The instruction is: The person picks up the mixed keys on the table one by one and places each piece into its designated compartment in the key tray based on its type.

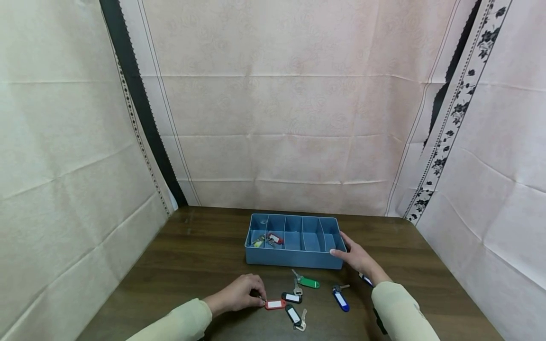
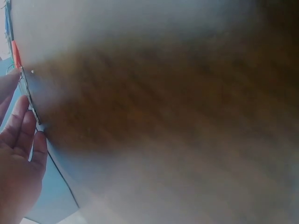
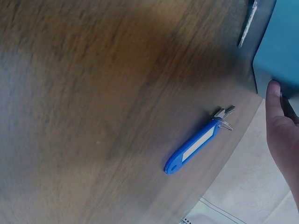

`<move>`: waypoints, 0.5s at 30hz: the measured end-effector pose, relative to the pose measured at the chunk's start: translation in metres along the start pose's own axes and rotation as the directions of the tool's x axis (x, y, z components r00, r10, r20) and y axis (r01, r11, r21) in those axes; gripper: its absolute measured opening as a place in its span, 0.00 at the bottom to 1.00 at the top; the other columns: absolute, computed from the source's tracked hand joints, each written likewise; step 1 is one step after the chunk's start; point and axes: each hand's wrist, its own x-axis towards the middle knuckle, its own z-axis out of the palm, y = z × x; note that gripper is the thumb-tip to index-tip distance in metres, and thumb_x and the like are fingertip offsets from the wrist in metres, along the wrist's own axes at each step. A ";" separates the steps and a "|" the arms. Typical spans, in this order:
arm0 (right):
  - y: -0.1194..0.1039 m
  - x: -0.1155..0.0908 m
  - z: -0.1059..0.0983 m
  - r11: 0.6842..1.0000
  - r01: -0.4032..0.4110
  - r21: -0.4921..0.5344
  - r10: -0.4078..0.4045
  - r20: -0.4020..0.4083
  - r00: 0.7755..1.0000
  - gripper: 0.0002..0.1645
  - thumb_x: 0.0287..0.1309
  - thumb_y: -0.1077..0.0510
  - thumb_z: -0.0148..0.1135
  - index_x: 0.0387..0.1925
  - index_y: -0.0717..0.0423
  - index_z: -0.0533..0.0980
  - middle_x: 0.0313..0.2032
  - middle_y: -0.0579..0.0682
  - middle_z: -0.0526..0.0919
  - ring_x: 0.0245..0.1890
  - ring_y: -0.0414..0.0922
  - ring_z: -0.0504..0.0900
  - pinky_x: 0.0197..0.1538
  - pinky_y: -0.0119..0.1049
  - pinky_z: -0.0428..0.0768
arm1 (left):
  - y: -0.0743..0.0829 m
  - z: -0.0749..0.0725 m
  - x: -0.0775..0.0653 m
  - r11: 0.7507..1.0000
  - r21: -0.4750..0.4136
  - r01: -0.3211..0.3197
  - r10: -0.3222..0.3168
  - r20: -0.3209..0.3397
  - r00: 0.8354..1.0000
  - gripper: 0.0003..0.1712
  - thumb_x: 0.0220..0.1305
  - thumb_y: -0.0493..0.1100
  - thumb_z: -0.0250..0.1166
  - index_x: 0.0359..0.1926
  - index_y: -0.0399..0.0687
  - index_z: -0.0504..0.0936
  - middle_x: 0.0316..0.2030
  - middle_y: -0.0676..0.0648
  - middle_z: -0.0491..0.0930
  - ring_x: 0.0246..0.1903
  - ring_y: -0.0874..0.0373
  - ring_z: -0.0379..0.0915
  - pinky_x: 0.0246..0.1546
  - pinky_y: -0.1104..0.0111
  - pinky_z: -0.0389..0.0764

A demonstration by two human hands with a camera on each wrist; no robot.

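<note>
In the head view my left hand [image 1: 241,294] is low over the table, thumb and fingertips pinching the ring end of a red key tag [image 1: 275,304]. The left wrist view shows that red tag [image 2: 17,55] at its left edge, a key hanging along the fingers. My right hand [image 1: 361,260] grips the right front corner of a blue compartment tray [image 1: 294,258], thumb on the front and fingers along the right side. Keys with a red tag [image 1: 275,238] and a yellowish tag [image 1: 258,244] lie in the tray's left compartments.
Around the left hand lie keys with a green tag [image 1: 309,282] and black tags [image 1: 292,298] [image 1: 293,314]. A blue key tag [image 1: 341,300] lies farther right. Another blue tag [image 1: 365,279] is partly under the right forearm. Cloth curtains [image 1: 273,142] hang behind the table [image 1: 204,237].
</note>
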 end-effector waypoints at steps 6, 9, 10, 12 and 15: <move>0.001 0.001 0.000 1.000 -0.010 0.003 0.010 0.002 1.000 0.60 0.59 0.30 0.61 0.79 0.51 0.44 0.75 0.67 0.47 0.72 0.70 0.47 0.65 0.69 0.55 | -0.001 0.001 0.001 1.000 -0.011 0.023 -0.022 0.002 1.000 0.03 0.60 0.44 0.72 0.32 0.60 0.86 0.36 0.66 0.76 0.41 0.71 0.70 0.46 0.69 0.73; 0.000 0.000 0.000 1.000 -0.011 -0.005 0.011 0.002 1.000 0.60 0.59 0.30 0.61 0.79 0.51 0.44 0.75 0.67 0.48 0.72 0.70 0.47 0.65 0.70 0.56 | -0.001 0.001 0.002 0.999 -0.036 0.030 -0.030 0.003 1.000 0.03 0.60 0.43 0.72 0.31 0.59 0.86 0.35 0.65 0.76 0.40 0.71 0.71 0.45 0.70 0.73; 0.000 0.000 0.000 1.000 -0.012 -0.004 0.012 0.002 1.000 0.60 0.59 0.30 0.61 0.79 0.51 0.44 0.75 0.67 0.48 0.72 0.70 0.47 0.65 0.70 0.56 | -0.001 0.000 0.002 0.998 -0.048 0.032 -0.032 0.002 0.999 0.03 0.60 0.43 0.72 0.31 0.58 0.86 0.35 0.65 0.77 0.40 0.71 0.71 0.45 0.70 0.74; 0.001 0.000 0.000 1.000 -0.012 -0.003 0.012 0.002 1.000 0.60 0.59 0.30 0.61 0.79 0.51 0.44 0.75 0.67 0.47 0.72 0.70 0.47 0.65 0.70 0.56 | 0.000 -0.001 0.002 0.996 -0.077 0.035 -0.035 -0.003 0.999 0.03 0.60 0.42 0.72 0.31 0.57 0.86 0.35 0.64 0.77 0.40 0.70 0.72 0.44 0.70 0.74; 0.000 0.001 0.000 1.000 -0.010 -0.001 0.010 0.003 1.000 0.60 0.59 0.30 0.61 0.79 0.51 0.43 0.75 0.67 0.47 0.72 0.70 0.47 0.65 0.69 0.55 | 0.002 -0.003 0.001 0.988 -0.146 0.059 -0.061 -0.011 0.998 0.03 0.61 0.41 0.71 0.31 0.55 0.86 0.35 0.62 0.78 0.38 0.68 0.73 0.41 0.70 0.76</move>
